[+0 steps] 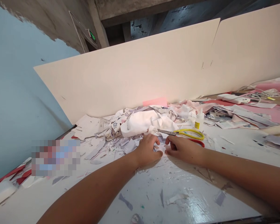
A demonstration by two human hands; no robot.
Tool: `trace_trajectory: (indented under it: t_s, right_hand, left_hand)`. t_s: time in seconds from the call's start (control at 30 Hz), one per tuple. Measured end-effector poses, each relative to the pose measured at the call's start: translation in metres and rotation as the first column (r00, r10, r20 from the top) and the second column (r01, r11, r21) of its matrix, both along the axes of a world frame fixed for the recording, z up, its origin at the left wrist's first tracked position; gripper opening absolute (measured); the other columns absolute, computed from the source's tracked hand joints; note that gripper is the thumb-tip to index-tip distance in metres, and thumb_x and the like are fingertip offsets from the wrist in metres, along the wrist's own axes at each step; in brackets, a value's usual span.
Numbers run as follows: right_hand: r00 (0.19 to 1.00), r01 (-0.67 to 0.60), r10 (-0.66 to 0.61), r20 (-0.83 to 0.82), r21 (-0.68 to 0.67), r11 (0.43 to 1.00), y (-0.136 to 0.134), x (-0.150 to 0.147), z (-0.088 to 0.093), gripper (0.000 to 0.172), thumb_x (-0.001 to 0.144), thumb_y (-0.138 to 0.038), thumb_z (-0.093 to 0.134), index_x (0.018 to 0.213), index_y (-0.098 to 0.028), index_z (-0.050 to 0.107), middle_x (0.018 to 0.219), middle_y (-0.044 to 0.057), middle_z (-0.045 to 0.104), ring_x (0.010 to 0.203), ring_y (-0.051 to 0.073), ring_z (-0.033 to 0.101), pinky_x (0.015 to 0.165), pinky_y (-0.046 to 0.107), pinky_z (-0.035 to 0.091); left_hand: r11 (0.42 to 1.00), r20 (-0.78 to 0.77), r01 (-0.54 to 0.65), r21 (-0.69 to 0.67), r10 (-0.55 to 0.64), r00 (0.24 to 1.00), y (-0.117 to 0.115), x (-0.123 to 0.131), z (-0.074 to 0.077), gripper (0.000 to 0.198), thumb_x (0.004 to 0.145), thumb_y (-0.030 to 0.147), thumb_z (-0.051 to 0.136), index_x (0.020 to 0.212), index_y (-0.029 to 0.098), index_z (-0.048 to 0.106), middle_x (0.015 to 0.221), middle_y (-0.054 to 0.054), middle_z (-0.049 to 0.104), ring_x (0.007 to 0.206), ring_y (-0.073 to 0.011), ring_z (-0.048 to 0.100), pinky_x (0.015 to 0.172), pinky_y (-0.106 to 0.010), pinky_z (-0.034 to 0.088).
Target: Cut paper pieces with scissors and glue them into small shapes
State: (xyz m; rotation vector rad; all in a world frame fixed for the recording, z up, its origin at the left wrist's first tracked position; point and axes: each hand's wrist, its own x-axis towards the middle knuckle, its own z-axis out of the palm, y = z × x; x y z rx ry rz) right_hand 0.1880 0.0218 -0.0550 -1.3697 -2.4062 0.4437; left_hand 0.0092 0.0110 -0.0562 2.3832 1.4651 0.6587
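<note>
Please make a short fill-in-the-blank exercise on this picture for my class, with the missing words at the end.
1. Just beyond the right hand lie scissors with one yellow handle and one ____ handle.
2. The bottle has a ____ label.
3. The wall at far left is ____.
4. The lit sign glows ____.

Missing words: red; yellow; blue; green.

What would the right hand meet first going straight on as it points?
Probably the left hand, facing the right hand across a narrow gap; depth is unclear, so pale paper between them might be touched first.
</note>
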Motion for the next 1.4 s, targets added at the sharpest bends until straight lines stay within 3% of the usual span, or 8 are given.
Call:
trace_trajectory:
  t_s: [0.47,0.67,0.87,1.07,1.4]
  right_hand:
    - [1.000,-0.004,0.004,-0.014,-0.006,1.000,0.0015,0.0012,-0.0004,0.021,0.072,-0.033,0.051,0.087,-0.020,0.051,0.063,-0.002,0.059,0.057,0.014,0.053,0.048,0.022,0.030]
    - [0.999,-0.007,0.007,-0.032,0.005,1.000,0.0039,0.0028,-0.0024,0.019,0.079,-0.036,0.042,0.083,-0.021,0.051,0.065,-0.001,0.059,0.060,0.014,0.053,0.051,0.023,0.032]
    - [0.999,-0.019,0.019,-0.033,-0.002,1.000,0.0037,0.0019,-0.0019,0.018,0.072,-0.033,0.051,0.085,-0.020,0.051,0.062,-0.003,0.058,0.056,0.013,0.052,0.047,0.021,0.031]
    - [0.997,-0.050,0.052,-0.053,0.031,0.998,0.0056,0.0058,0.0031,0.019,0.079,-0.034,0.040,0.086,-0.021,0.052,0.063,-0.002,0.057,0.056,0.013,0.051,0.048,0.021,0.032]
    - [0.984,-0.177,0.177,-0.002,0.065,0.982,0.0035,0.0059,-0.0001,0.022,0.077,-0.029,0.042,0.071,-0.020,0.061,0.063,0.001,0.063,0.056,0.014,0.053,0.051,0.023,0.033]
  left_hand:
    - [1.000,0.023,0.001,-0.030,-0.001,1.000,-0.0032,-0.0005,0.0037,0.021,0.060,0.022,0.053,0.079,0.023,0.044,0.096,-0.002,0.049,0.097,-0.0197,0.042,0.084,-0.032,0.036]
    - [0.996,0.057,-0.051,-0.069,0.055,0.997,-0.0023,-0.0004,0.0023,0.014,0.068,0.026,0.047,0.082,0.023,0.043,0.098,-0.002,0.050,0.096,-0.0184,0.043,0.079,-0.031,0.038]
    - [0.999,0.032,-0.019,-0.050,0.020,0.999,-0.0012,0.0008,0.0006,0.023,0.061,0.025,0.056,0.081,0.023,0.045,0.095,-0.002,0.050,0.095,-0.0199,0.043,0.077,-0.030,0.039]
    - [0.991,0.207,-0.126,-0.037,0.131,0.969,0.0009,-0.0049,-0.0035,0.014,0.076,0.030,0.041,0.087,0.022,0.043,0.101,-0.003,0.050,0.094,-0.0159,0.046,0.080,-0.029,0.038]
    - [0.994,0.141,-0.103,-0.028,0.106,0.984,-0.0045,0.0002,0.0014,0.017,0.065,0.020,0.051,0.080,0.021,0.045,0.097,-0.004,0.050,0.100,-0.0201,0.040,0.086,-0.033,0.033]
